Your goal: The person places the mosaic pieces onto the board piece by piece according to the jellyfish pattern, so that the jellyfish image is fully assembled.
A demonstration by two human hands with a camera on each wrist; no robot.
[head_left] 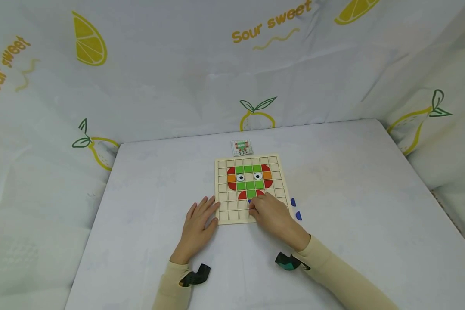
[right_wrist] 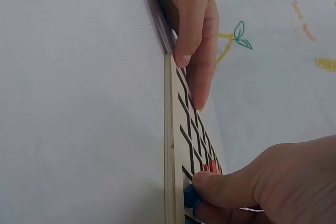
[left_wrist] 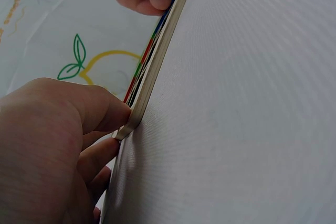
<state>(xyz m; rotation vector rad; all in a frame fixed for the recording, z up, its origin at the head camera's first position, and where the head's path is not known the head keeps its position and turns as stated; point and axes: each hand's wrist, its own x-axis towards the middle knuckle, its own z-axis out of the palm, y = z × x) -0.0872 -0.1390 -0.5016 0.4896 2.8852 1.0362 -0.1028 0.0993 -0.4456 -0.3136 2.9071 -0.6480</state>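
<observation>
A wooden grid board [head_left: 280, 192] lies on the table, with red, green and orange tiles and two eye tiles [head_left: 240, 177] set in its cells. Bent over the board's lower right part is my right hand [head_left: 273, 217], its thumb and finger pinching a small blue tile [right_wrist: 192, 195] close to the board surface. Its fingers hide part of that tile and nearby cells. My left hand [head_left: 197, 226] rests at the left edge of the board, fingers spread and fairly straight, touching the rim near the lower left corner.
Two blue tiles [head_left: 299, 215] lie at the right edge of the board. Behind it sits a small picture card [head_left: 242, 147] with a similar tile figure. A white cloth [head_left: 155, 185] covers the table, and a lemon-print curtain [head_left: 170, 86] hangs around it.
</observation>
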